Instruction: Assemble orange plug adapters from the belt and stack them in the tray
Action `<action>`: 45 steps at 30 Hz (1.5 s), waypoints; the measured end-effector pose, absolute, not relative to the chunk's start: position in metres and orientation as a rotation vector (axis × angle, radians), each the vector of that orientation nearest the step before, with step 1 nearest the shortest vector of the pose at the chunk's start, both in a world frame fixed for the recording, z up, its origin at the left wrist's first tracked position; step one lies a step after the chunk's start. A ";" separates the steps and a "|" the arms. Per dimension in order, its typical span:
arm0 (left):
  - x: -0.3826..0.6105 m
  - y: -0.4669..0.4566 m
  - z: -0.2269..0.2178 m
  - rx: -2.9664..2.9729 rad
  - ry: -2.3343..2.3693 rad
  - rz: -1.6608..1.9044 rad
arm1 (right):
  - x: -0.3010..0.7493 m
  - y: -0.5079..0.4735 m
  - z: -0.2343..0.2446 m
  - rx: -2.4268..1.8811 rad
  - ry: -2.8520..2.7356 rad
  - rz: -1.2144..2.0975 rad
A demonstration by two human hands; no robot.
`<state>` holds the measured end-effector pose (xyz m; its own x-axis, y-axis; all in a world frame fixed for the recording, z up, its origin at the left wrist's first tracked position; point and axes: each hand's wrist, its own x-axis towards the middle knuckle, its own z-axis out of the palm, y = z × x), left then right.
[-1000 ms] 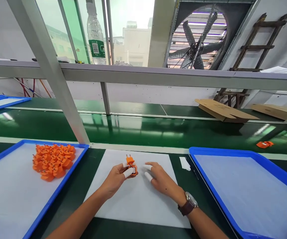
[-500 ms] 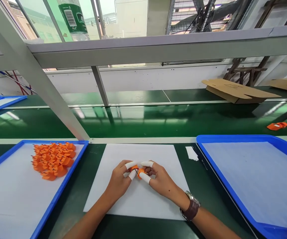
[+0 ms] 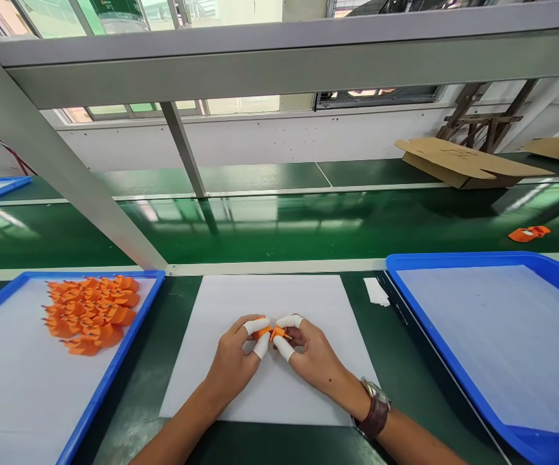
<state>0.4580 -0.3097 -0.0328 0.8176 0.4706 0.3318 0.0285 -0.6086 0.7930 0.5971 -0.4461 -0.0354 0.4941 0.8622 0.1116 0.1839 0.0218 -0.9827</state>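
Between both hands, above a white paper sheet (image 3: 260, 394), is a small orange plastic part (image 3: 279, 332). My left hand (image 3: 235, 355) pinches its left end between thumb and fingers, and white finger cots cover those fingertips. On the other end, my right hand (image 3: 315, 355) pinches with thumb and forefinger, also in white cots. The fingers hide much of the part, so I cannot tell whether it is one piece or two. A pile of similar orange parts (image 3: 92, 310) lies in the blue-rimmed tray (image 3: 102, 381) at the left.
A second blue-rimmed tray (image 3: 453, 368), lined with white, stands on the right, with a white scrap (image 3: 376, 292) beside it. Behind runs a green conveyor belt (image 3: 279, 239) carrying an orange piece (image 3: 530, 234). A cardboard box (image 3: 468, 161) and a metal frame post (image 3: 90, 187) are further back.
My hands remain together at the orange part, but their grip has shifted slightly and the part has turned. The camera view has tilted down a little.
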 end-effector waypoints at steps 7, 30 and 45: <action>0.454 -0.306 -0.035 2.293 0.217 0.583 | 0.604 -0.449 -0.033 -1.571 -1.081 0.431; 0.462 -0.306 -0.041 2.501 0.153 0.845 | 0.604 -0.448 -0.035 -1.586 -1.145 0.560; 0.461 -0.299 -0.041 2.420 0.156 0.639 | 0.615 -0.443 -0.030 -1.522 -1.061 0.790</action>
